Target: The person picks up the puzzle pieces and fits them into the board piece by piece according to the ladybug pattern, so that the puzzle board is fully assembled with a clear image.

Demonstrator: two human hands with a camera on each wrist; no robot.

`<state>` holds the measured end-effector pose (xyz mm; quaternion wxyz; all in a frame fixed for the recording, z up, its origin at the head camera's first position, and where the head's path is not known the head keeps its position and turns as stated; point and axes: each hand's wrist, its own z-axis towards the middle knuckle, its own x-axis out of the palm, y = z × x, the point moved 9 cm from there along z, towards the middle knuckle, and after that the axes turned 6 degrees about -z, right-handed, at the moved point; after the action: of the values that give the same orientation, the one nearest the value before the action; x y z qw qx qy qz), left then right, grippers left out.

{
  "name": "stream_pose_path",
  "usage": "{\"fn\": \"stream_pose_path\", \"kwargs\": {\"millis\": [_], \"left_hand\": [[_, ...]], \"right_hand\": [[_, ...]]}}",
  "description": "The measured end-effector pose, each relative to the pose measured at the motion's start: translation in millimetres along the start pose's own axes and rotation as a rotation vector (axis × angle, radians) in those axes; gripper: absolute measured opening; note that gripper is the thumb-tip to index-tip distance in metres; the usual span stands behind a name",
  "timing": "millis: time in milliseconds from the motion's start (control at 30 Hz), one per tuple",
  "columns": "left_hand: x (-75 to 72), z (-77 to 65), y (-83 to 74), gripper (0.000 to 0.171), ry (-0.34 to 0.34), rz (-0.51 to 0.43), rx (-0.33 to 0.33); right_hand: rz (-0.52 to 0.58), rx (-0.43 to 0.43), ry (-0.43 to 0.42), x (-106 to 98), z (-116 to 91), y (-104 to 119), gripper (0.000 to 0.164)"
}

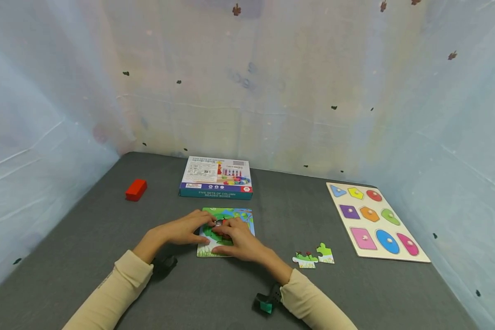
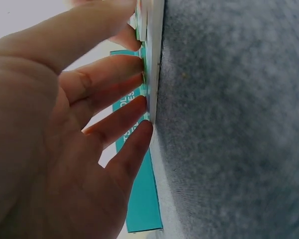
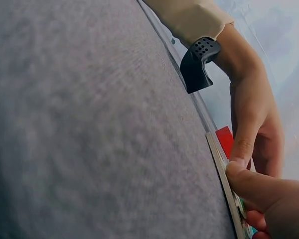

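Observation:
A colourful jigsaw puzzle (image 1: 206, 252) with a green and blue picture lies flat on the grey table. My left hand (image 1: 185, 229) rests on its left side, and in the left wrist view the spread fingertips (image 2: 134, 132) touch its surface. From the right, my right hand (image 1: 243, 240) presses on the middle and lower part with bent fingers and an extended thumb. Both thumbs come close together near the front edge in the right wrist view. The hands hide much of the picture. Two loose puzzle pieces, one wide (image 1: 305, 261) and one corner-like (image 1: 325, 253), lie to the right.
Behind the puzzle lies a flat toy box (image 1: 216, 193). A red block (image 1: 136, 189) sits at the left. On the right is a wooden shape board (image 1: 385, 233) with knobbed pieces. Pale plastic sheeting (image 1: 239, 110) hangs around the table.

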<state>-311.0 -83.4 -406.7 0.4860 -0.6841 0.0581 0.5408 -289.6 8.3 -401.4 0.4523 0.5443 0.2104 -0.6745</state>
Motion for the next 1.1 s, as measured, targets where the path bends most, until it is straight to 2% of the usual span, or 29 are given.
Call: {"fn": "stream_pose_path", "kwargs": {"millis": [300, 433, 833, 967, 1100], "left_hand": [[0.7, -0.7, 1.3, 0.038, -0.003, 0.007, 0.000], [1.4, -0.6, 1.1, 0.038, -0.005, 0.007, 0.008], [2.7, 1.6, 3.2, 0.040, 0.004, -0.006, -0.003], [1.1, 1.5, 1.6, 0.042, 0.003, -0.011, 0.016], [-0.4, 1.2, -0.7, 0.039, -0.003, -0.015, 0.047]], "right_hand": [[-0.008, 0.063, -0.014, 4.5, 0.9, -1.3, 0.049], [-0.024, 0.059, -0.007, 4.6, 0.2, -0.2, 0.050], [0.007, -0.113, 0.013, -6.7, -14.1, -6.2, 0.049], [-0.013, -0.191, 0.010, -5.7, -19.7, -4.9, 0.047], [-0.014, -0.220, 0.004, -4.3, -22.0, -3.8, 0.045]]}}
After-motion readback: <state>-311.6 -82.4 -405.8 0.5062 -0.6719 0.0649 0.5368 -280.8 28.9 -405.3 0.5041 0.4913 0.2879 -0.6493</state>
